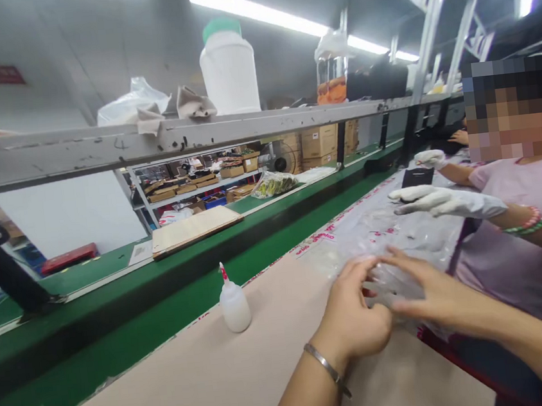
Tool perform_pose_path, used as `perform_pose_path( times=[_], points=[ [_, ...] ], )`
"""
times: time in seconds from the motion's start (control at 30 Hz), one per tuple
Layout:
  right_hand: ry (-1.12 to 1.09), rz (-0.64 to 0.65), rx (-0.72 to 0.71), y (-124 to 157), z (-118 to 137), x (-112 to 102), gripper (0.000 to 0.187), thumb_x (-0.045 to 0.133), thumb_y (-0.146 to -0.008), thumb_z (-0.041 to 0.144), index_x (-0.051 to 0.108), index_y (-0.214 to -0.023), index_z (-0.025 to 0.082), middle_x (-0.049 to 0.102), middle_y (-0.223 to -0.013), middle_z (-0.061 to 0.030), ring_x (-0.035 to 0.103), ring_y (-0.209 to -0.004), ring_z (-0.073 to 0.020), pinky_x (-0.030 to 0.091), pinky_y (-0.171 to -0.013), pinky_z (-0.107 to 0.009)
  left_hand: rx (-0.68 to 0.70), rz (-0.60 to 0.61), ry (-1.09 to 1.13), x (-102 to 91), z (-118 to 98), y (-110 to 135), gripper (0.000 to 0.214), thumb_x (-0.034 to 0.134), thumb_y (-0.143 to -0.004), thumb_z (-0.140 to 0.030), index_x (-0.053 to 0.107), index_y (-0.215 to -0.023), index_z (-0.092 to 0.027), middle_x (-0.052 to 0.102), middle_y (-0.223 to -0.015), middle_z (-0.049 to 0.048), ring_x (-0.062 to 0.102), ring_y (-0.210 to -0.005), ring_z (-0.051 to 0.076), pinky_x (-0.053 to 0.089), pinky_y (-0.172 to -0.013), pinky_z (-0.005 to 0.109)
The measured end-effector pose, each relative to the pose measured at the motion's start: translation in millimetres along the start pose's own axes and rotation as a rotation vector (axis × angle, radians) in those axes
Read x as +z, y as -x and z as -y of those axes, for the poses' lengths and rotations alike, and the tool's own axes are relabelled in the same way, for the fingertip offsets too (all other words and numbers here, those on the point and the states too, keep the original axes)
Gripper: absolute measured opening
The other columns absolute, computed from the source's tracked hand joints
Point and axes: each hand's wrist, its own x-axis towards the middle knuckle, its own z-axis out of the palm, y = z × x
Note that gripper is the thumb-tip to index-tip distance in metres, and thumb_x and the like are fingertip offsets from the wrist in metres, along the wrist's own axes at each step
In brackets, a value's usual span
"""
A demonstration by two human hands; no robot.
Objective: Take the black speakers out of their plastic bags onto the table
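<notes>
My left hand (355, 317), with a metal bracelet on its wrist, is curled, and its thumb and fingers pinch the edge of a clear plastic bag (382, 243) with red print. My right hand (425, 287) rests on the same bag, fingers stretched toward the left hand and touching the plastic. The bag lies on a pile of similar bags spread over the beige worktop (212, 377). A small white squeeze bottle (234, 304) with a red-tipped nozzle stands upright to the left of my hands.
A co-worker in a pink top sits close on the right, white-gloved hands (440, 201) over the bags. A green conveyor (119, 329) runs along the worktop's far edge, carrying a wooden board (196, 229). A grey shelf (148, 141) above holds a white jug (228, 65).
</notes>
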Motion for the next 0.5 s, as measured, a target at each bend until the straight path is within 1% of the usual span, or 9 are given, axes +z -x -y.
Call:
perform_pose_path(
  times=[0.03, 0.07, 0.1, 0.17, 0.23, 0.3, 0.37, 0.43, 0.5],
  points=[
    [0.012, 0.029, -0.021, 3.7, 9.7, 8.8, 0.096, 0.076, -0.048, 0.055, 0.052, -0.131, 0.014, 0.03, -0.13, -0.0056, 0.03, -0.126, -0.0148, 0.038, -0.106, -0.015, 0.017, 0.053, 0.002, -1.0, -7.8, 2.6, 0.068, 0.049, -0.063, -0.001, 0.052, -0.129, -0.016, 0.051, -0.132, 0.0083, 0.056, -0.112, 0.022, 0.052, -0.095, 0.034],
    [0.006, 0.059, -0.023, 6.3, 18.2, 16.5, 0.082, 0.069, -0.056, 0.059, 0.058, -0.121, 0.01, 0.039, -0.121, -0.008, 0.041, -0.113, -0.0129, 0.044, -0.094, -0.015, 0.046, 0.096, -0.004, -2.5, -15.1, 5.5, 0.067, 0.048, -0.062, 0.0, 0.054, -0.127, -0.017, 0.052, -0.131, 0.0075, 0.056, -0.113, 0.022, 0.05, -0.098, 0.034],
    [-0.01, 0.068, -0.023, 7.8, 25.2, 22.3, 0.077, 0.062, -0.06, 0.064, 0.06, -0.11, 0.006, 0.044, -0.11, -0.01, 0.046, -0.099, -0.0105, 0.045, -0.083, -0.015, 0.075, 0.116, -0.024, -4.8, -21.9, 8.5, 0.065, 0.049, -0.063, -0.001, 0.055, -0.126, -0.018, 0.052, -0.133, 0.0067, 0.055, -0.116, 0.022, 0.048, -0.101, 0.034],
    [-0.077, 0.048, -0.02, 7.7, 35.2, 28.1, 0.077, 0.05, -0.066, 0.072, 0.058, -0.096, 0.001, 0.047, -0.095, -0.0116, 0.046, -0.082, -0.0061, 0.041, -0.07, -0.012, 0.109, 0.069, -0.124, -11.2, -33.0, 14.2, 0.062, 0.056, -0.067, -0.006, 0.053, -0.127, -0.023, 0.045, -0.139, 0.0053, 0.047, -0.126, 0.024, 0.042, -0.107, 0.037],
    [-0.173, 0.001, -0.028, 4.7, 41.4, 28.6, 0.08, 0.055, -0.065, 0.07, 0.055, -0.103, 0.0, 0.046, -0.098, -0.0116, 0.046, -0.085, -0.005, 0.042, -0.075, -0.011, 0.079, -0.042, -0.263, -18.0, -39.0, 18.2, 0.07, 0.07, -0.068, -0.02, 0.045, -0.132, -0.027, 0.032, -0.148, 0.0052, 0.031, -0.137, 0.029, 0.035, -0.112, 0.045],
    [-0.288, 0.002, -0.034, 1.3, 46.5, 28.0, 0.082, 0.064, -0.064, 0.064, 0.05, -0.115, 0.001, 0.044, -0.106, -0.0122, 0.047, -0.093, -0.0062, 0.045, -0.083, -0.013, 0.016, -0.099, -0.35, -21.1, -37.1, 19.3, 0.094, 0.081, -0.06, -0.036, 0.033, -0.14, -0.029, 0.025, -0.151, 0.0068, 0.019, -0.141, 0.032, 0.025, -0.116, 0.05],
    [-0.406, 0.049, -0.026, -0.7, 51.7, 28.3, 0.084, 0.068, -0.065, 0.058, 0.045, -0.124, 0.003, 0.041, -0.112, -0.0133, 0.047, -0.099, -0.0083, 0.047, -0.086, -0.015, -0.026, -0.071, -0.356, -17.4, -25.8, 17.3, 0.108, 0.085, -0.056, -0.04, 0.025, -0.144, -0.029, 0.029, -0.15, 0.0075, 0.022, -0.139, 0.032, 0.025, -0.116, 0.05],
    [-0.5, 0.133, 0.007, -1.3, 56.0, 27.4, 0.073, 0.069, -0.071, 0.041, 0.041, -0.126, 0.002, 0.04, -0.114, -0.0143, 0.046, -0.1, -0.0089, 0.047, -0.084, -0.013, -0.031, -0.091, -0.357, -8.1, -6.8, 13.0, 0.083, 0.081, -0.062, -0.033, 0.042, -0.135, -0.029, 0.042, -0.141, 0.0058, 0.034, -0.132, 0.028, 0.031, -0.112, 0.044],
    [-0.547, 0.224, 0.075, -2.1, 56.4, 22.0, 0.056, 0.06, -0.079, 0.016, 0.038, -0.129, 0.003, 0.04, -0.114, -0.014, 0.046, -0.1, -0.008, 0.047, -0.081, -0.01, -0.03, -0.206, -0.392, 1.1, 14.8, 8.3, 0.033, 0.073, -0.071, -0.022, 0.065, -0.103, -0.025, 0.054, -0.124, 0.0049, 0.046, -0.122, 0.023, 0.037, -0.107, 0.039]
  ],
)
